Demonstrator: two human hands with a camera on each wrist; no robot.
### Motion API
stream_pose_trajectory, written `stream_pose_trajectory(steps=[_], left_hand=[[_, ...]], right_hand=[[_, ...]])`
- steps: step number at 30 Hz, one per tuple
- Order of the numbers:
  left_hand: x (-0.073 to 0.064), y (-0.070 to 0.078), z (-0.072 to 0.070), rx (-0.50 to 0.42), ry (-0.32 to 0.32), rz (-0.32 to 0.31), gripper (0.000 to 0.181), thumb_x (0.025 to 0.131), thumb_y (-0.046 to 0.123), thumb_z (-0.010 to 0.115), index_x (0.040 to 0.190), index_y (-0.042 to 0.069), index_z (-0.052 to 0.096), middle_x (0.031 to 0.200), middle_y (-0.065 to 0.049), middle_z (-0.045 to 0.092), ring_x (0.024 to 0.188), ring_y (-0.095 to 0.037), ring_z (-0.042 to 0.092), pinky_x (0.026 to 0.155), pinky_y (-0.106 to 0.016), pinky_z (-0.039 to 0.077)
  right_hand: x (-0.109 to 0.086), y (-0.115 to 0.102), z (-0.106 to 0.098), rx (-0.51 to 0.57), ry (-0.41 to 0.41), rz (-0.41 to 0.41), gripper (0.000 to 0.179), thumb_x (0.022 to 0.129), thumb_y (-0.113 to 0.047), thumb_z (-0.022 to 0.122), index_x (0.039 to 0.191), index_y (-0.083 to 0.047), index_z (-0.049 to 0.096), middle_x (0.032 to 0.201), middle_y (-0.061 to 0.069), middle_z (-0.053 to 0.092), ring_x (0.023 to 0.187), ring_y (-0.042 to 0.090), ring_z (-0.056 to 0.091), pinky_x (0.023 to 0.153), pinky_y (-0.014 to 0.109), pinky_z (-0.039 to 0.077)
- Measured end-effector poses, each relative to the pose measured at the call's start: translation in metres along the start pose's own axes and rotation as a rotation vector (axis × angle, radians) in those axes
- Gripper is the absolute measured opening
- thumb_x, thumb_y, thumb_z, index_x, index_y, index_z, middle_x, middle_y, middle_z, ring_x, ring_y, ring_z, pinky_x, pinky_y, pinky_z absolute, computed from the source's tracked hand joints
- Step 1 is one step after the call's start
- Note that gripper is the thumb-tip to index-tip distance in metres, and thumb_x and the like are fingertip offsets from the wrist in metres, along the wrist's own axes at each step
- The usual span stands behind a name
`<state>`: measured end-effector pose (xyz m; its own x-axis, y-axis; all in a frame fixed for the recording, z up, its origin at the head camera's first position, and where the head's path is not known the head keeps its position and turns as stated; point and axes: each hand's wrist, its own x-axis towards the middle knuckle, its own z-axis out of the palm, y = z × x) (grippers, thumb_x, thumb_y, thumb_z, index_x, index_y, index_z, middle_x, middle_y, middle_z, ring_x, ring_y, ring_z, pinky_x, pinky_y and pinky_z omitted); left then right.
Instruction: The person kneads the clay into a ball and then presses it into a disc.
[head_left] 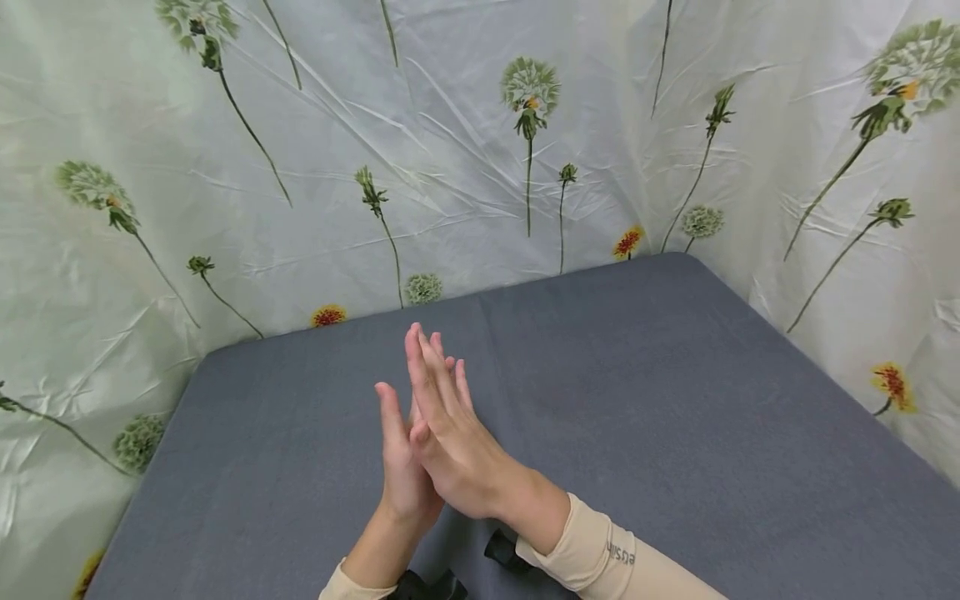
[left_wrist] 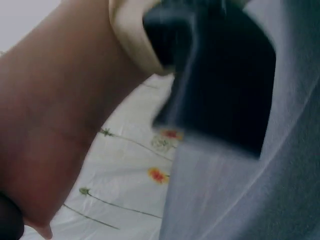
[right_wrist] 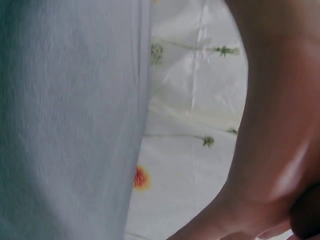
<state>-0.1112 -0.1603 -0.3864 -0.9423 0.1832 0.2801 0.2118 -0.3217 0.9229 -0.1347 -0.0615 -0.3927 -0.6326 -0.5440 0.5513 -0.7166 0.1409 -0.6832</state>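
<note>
Palm against palm, my two hands meet above the grey table surface (head_left: 675, 375) in the head view. The left hand (head_left: 403, 475) is on the left, its thumb pointing up and its other fingers partly hidden behind the right hand. My right hand (head_left: 461, 454) slants up to the left, fingers straight and laid against the left hand. No object shows between them. In the left wrist view, a bare wrist (left_wrist: 65, 110) and a dark, blurred device fill much of the picture. The right wrist view has a hand (right_wrist: 270, 150) along its right side.
A pale curtain (head_left: 450, 200) printed with dandelions and small flowers hangs behind and beside the table. Black wrist devices (head_left: 506, 550) sit beneath the wrists, near the cream sleeves (head_left: 592, 546). The table's far edge lies beyond the fingertips.
</note>
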Motion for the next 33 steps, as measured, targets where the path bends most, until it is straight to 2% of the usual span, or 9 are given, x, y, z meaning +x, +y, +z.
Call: stream_pose_trajectory(steps=[3, 6, 10, 13, 19, 22, 27, 30, 33], left_hand=[[-0.001, 0.003, 0.002, -0.023, -0.011, 0.001, 0.069, 0.102, 0.078, -0.006, 0.168, 0.055, -0.006, 0.179, 0.024, -0.008, 0.169, -0.012, -0.011, 0.134, -0.059, -0.014], [-0.004, 0.007, 0.0, -0.039, 0.026, -0.018, 0.075, 0.099, 0.082, -0.008, 0.168, 0.051, -0.012, 0.179, 0.026, -0.003, 0.168, -0.006, -0.006, 0.134, -0.058, -0.012], [-0.006, 0.014, -0.005, -0.029, 0.095, -0.013, 0.079, 0.097, 0.085, -0.006, 0.166, 0.05, -0.019, 0.18, 0.014, 0.004, 0.17, -0.014, 0.002, 0.136, -0.056, -0.009], [-0.007, 0.019, -0.009, -0.014, 0.141, 0.013, 0.077, 0.098, 0.086, -0.002, 0.166, 0.053, -0.016, 0.179, 0.008, 0.003, 0.17, -0.02, 0.002, 0.136, -0.056, -0.009], [-0.004, 0.025, -0.017, -0.005, 0.207, 0.069, 0.077, 0.098, 0.087, 0.002, 0.167, 0.055, -0.011, 0.179, 0.005, 0.005, 0.169, -0.018, -0.008, 0.136, -0.056, -0.007], [-0.003, 0.024, -0.022, -0.012, 0.198, 0.069, 0.079, 0.097, 0.087, 0.001, 0.167, 0.053, -0.014, 0.18, 0.005, 0.003, 0.168, -0.015, -0.014, 0.137, -0.051, -0.01], [-0.002, 0.015, -0.026, -0.049, 0.169, -0.004, 0.081, 0.096, 0.091, 0.005, 0.166, 0.055, -0.015, 0.181, 0.007, 0.0, 0.168, -0.015, -0.021, 0.134, -0.055, -0.017], [-0.003, 0.008, -0.021, -0.08, 0.145, -0.041, 0.084, 0.096, 0.092, 0.008, 0.167, 0.053, -0.015, 0.181, 0.006, -0.001, 0.168, -0.015, -0.02, 0.133, -0.055, -0.018], [-0.003, 0.003, -0.012, -0.07, 0.11, -0.044, 0.085, 0.098, 0.089, 0.007, 0.169, 0.047, -0.015, 0.182, 0.006, -0.006, 0.169, -0.017, -0.017, 0.134, -0.054, -0.017]], right_hand=[[0.001, 0.005, -0.002, -0.019, 0.01, 0.008, 0.092, 0.101, -0.08, -0.009, 0.173, -0.022, -0.013, 0.183, -0.001, -0.01, 0.17, 0.026, -0.01, 0.131, 0.073, -0.003], [0.0, 0.009, -0.001, 0.001, -0.003, 0.053, 0.091, 0.101, -0.08, -0.008, 0.173, -0.025, -0.013, 0.183, -0.003, -0.011, 0.17, 0.026, -0.012, 0.129, 0.076, -0.004], [-0.003, 0.013, 0.005, 0.046, -0.043, 0.113, 0.089, 0.101, -0.081, -0.008, 0.172, -0.028, -0.016, 0.182, -0.006, -0.012, 0.169, 0.026, -0.014, 0.129, 0.076, -0.005], [-0.005, 0.012, 0.012, 0.058, -0.091, 0.124, 0.09, 0.1, -0.081, -0.01, 0.172, -0.028, -0.018, 0.182, -0.006, -0.014, 0.169, 0.026, -0.014, 0.129, 0.076, -0.004], [-0.011, 0.002, 0.022, 0.068, -0.156, 0.092, 0.087, 0.101, -0.077, -0.014, 0.171, -0.025, -0.019, 0.182, -0.003, -0.015, 0.169, 0.026, -0.014, 0.129, 0.077, -0.002], [-0.012, -0.004, 0.024, 0.061, -0.158, 0.058, 0.087, 0.102, -0.074, -0.015, 0.172, -0.022, -0.017, 0.182, -0.001, -0.012, 0.17, 0.027, -0.012, 0.129, 0.077, 0.0], [-0.014, -0.011, 0.022, 0.054, -0.131, -0.008, 0.085, 0.104, -0.07, -0.015, 0.172, -0.019, -0.016, 0.183, 0.002, -0.01, 0.17, 0.031, -0.009, 0.128, 0.078, 0.001], [-0.012, -0.015, 0.016, 0.059, -0.1, -0.035, 0.084, 0.105, -0.069, -0.014, 0.172, -0.018, -0.016, 0.183, 0.003, -0.009, 0.17, 0.03, -0.009, 0.128, 0.077, 0.0], [-0.008, -0.012, 0.009, 0.067, -0.068, -0.042, 0.083, 0.107, -0.069, -0.011, 0.173, -0.018, -0.014, 0.183, 0.001, -0.01, 0.17, 0.026, -0.009, 0.13, 0.074, -0.001]])
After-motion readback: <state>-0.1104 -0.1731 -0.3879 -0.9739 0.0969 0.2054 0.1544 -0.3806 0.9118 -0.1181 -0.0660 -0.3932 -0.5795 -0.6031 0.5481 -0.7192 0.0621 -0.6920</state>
